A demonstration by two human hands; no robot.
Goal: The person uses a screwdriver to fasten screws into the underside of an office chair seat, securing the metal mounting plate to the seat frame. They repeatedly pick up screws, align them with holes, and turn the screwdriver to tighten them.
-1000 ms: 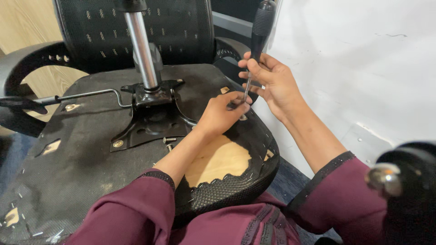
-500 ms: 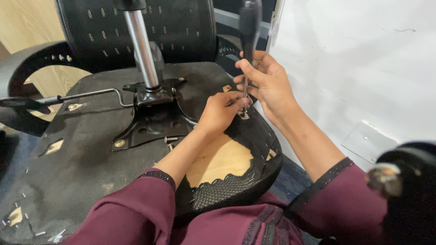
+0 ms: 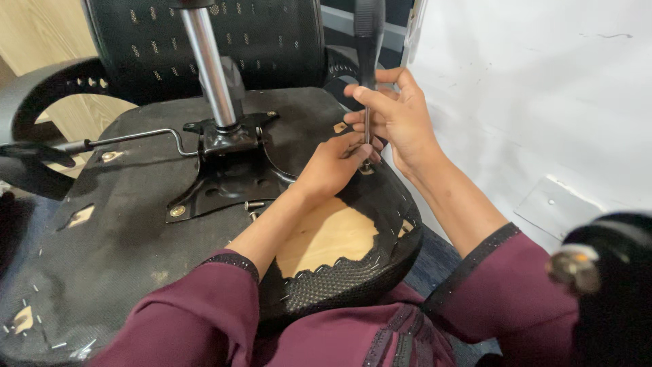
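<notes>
Upturned office chair seat, black, underside facing up, taken here as the landmark. At its middle: a black metal mounting plate with a chrome post rising from it and a thin lever rod running off toward the seat's left edge. Just in front of the plate, a loose bolt lies on the seat. Near the seat's front right edge the black covering is torn back, showing bare wood with staples along the ragged border. Screwdriver: black handle, slim steel shaft, standing upright over the seat's right edge, tip down at a fitting there; the tip itself is hidden behind fingers. Right hand: closed around the shaft just below the handle. Left hand: resting on the seat at the foot of the shaft, fingers pinched around the tip area; whether they hold a screw cannot be told. Behind the seat, the chair's backrest and an armrest; beside its right edge, a white panel. Risk, as judged: with fingertips so close to the tip, a slip off the screw head could jab the left hand or gouge the covering; a tilted shaft or a high, light grip would cause it.
</notes>
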